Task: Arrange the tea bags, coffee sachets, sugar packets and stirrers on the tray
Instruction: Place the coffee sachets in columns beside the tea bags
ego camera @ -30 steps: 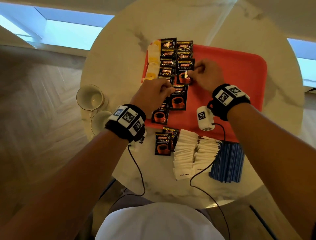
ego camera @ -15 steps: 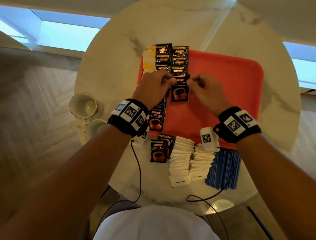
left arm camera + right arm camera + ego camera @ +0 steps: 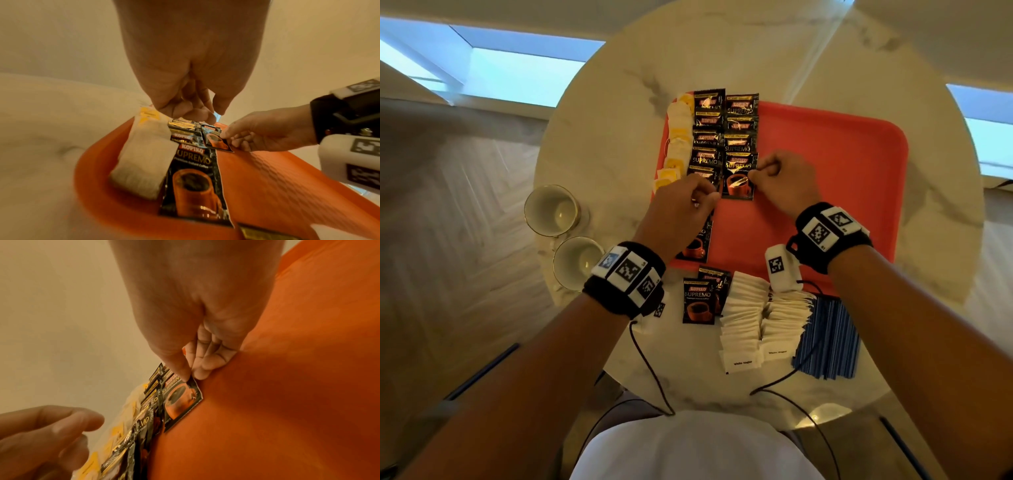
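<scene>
On the red tray (image 3: 825,154), tea bags (image 3: 676,137) line the left edge beside two columns of black coffee sachets. My right hand (image 3: 755,173) pinches the right edge of the nearest sachet (image 3: 738,178) in the right column; thumb and forefinger show in the right wrist view (image 3: 190,378) on this sachet (image 3: 180,400). My left hand (image 3: 709,195) hovers over the left column, fingers loosely curled, holding nothing (image 3: 82,423). Another sachet (image 3: 697,245) lies below it near the tray's front edge. Two sachets (image 3: 698,301), white sugar packets (image 3: 750,322) and blue stirrers (image 3: 828,339) lie on the table.
Two white cups (image 3: 551,210) (image 3: 577,262) stand on the round marble table (image 3: 602,137) left of the tray. The tray's right half is bare. Wrist camera cables trail over the table's near edge.
The sachet was carried up the tray to the near end of the right column. My left hand has let go of its left edge; my right hand now pinches its right edge.
</scene>
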`<act>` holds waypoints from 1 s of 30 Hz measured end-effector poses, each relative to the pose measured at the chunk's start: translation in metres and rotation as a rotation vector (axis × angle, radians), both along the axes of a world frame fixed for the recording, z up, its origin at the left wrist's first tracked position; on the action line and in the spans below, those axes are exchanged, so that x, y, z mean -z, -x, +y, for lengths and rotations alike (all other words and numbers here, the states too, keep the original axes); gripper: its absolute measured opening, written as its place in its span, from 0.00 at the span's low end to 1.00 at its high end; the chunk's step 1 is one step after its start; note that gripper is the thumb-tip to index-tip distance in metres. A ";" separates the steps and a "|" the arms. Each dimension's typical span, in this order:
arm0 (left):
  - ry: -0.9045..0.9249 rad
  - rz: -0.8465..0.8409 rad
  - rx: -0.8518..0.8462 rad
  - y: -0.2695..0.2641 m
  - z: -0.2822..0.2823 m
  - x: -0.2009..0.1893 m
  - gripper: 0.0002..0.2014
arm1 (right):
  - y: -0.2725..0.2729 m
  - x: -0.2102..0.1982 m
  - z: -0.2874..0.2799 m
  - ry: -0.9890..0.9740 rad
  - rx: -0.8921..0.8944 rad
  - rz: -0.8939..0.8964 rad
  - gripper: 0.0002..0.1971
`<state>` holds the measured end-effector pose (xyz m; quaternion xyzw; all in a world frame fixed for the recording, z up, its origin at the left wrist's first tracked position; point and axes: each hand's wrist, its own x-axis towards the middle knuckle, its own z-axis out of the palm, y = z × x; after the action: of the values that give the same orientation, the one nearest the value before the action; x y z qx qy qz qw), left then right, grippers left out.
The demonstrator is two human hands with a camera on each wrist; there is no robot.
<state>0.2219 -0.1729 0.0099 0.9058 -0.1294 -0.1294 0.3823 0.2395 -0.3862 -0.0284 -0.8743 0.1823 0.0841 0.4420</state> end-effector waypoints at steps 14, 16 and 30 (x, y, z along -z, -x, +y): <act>-0.080 0.145 -0.071 0.064 0.039 -0.004 0.05 | 0.037 -0.029 0.008 0.010 0.006 -0.031 0.03; -0.079 0.169 -0.054 0.080 0.049 -0.002 0.05 | 0.061 -0.036 0.013 -0.006 -0.051 -0.045 0.02; -0.195 0.347 -0.021 0.133 0.051 0.013 0.11 | 0.159 -0.049 0.045 -0.113 -0.150 -0.084 0.03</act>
<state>0.0891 -0.1222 -0.0028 0.9039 -0.0390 -0.2916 0.3107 0.0801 -0.3414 0.0203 -0.8619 0.0924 0.0903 0.4904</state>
